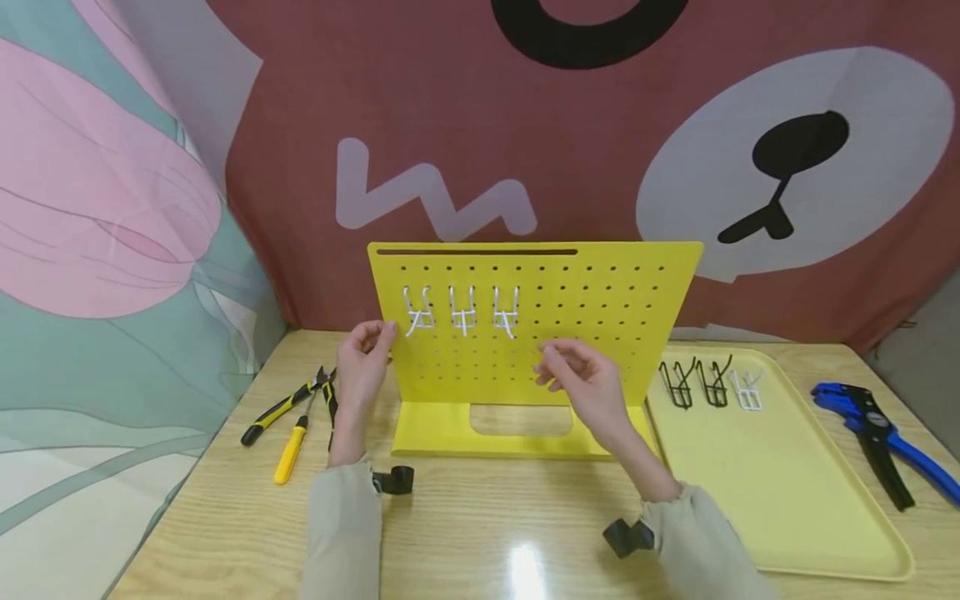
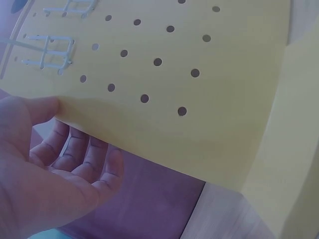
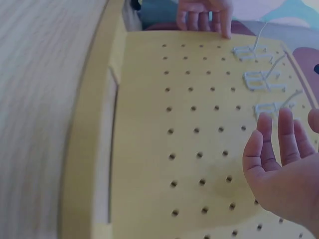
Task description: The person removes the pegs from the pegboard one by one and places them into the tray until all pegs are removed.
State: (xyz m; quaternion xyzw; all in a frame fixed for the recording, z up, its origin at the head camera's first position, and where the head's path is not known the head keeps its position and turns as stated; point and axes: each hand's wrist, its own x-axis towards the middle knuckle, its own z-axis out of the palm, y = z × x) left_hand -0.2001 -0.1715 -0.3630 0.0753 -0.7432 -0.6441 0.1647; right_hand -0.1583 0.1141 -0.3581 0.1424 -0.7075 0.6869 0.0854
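A yellow pegboard stands upright on its base on the wooden table. Three white wire hooks hang in a row on its upper left. My left hand holds the board's left edge, with the thumb on the front and the fingers curled behind. In the right wrist view that hand shows at the board's far edge, beside the hooks. My right hand hovers in front of the board's lower middle. Its fingers are straight and hold nothing.
A pale yellow tray lies to the right of the board, with two black hooks and one white hook at its far end. A blue wire stripper lies at the far right. Yellow-and-black pliers lie to the left.
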